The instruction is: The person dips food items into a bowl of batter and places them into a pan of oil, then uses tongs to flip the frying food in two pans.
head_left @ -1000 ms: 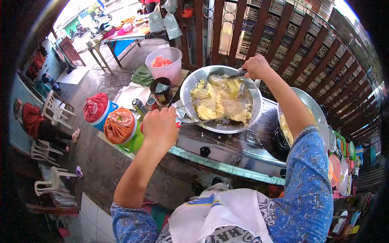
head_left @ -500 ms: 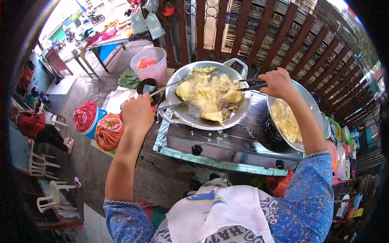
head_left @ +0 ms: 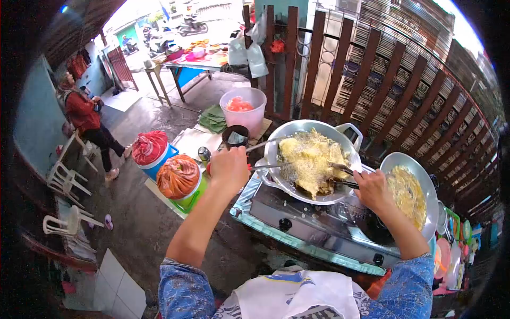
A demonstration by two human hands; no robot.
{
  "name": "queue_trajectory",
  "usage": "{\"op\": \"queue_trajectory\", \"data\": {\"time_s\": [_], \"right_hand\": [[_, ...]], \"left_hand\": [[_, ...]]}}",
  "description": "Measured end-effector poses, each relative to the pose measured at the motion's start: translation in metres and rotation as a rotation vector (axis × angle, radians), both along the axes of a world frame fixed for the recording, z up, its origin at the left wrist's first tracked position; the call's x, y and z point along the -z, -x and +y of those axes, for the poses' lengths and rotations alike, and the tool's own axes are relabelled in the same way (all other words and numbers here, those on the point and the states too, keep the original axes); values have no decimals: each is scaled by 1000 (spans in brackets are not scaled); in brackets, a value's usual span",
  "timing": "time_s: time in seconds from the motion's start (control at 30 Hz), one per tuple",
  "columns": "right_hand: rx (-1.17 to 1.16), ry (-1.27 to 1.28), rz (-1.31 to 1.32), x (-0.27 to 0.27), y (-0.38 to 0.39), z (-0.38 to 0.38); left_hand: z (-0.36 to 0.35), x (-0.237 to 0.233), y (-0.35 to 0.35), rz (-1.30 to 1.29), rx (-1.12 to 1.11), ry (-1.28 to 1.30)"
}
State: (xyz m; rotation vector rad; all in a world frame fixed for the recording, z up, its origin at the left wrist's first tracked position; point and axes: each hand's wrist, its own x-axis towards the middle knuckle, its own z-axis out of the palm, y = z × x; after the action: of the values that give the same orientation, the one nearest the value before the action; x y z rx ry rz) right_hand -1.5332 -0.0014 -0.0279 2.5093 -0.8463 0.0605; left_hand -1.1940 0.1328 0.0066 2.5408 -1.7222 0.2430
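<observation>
Several golden pieces (head_left: 313, 159) bubble in a metal pan (head_left: 272, 151) right of the frame's centre; I judge them mid-frying, calling for a firm grip near hot oil. My right hand (head_left: 373, 187) has fingers curled around dark tongs (head_left: 348, 184), tips at the food; my left hand (head_left: 228, 169) clasps a red-handled metal utensil (head_left: 268, 166), fingers closed.

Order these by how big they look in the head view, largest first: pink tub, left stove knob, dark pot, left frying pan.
1. Left frying pan
2. Pink tub
3. Dark pot
4. Left stove knob
</observation>
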Motion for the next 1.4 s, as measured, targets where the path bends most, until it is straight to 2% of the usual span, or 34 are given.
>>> {"op": "queue_trajectory", "data": {"time_s": [0.27,0.43,0.53,0.83,0.9,0.97,1.2,1.37,1.4], "right_hand": [[46,-110,-111,-23,11,-2],[107,-207,-160,-30,25,-17],[185,-334,-162,-37,32,-26],[318,-509,-263,-46,53,-45],[299,-550,-330,-44,59,-49],[288,-591,-369,-40,67,-57],[236,-940,-701,-34,84,-68],[165,-835,-518,-65,73,-41],[101,-660,-365,-72,66,-31]], "left_hand": [[23,-21,21,99,112,-11],[24,-20,34,73,248,105],[21,-27,40,131,218,-7],[20,-24,64,166,267,-52],[18,-22,67,150,255,-142],[17,-20,67,126,258,-128],[22,-19,60,56,208,-152],[25,-20,52,31,169,-137],[25,-22,50,59,149,-154]]}}
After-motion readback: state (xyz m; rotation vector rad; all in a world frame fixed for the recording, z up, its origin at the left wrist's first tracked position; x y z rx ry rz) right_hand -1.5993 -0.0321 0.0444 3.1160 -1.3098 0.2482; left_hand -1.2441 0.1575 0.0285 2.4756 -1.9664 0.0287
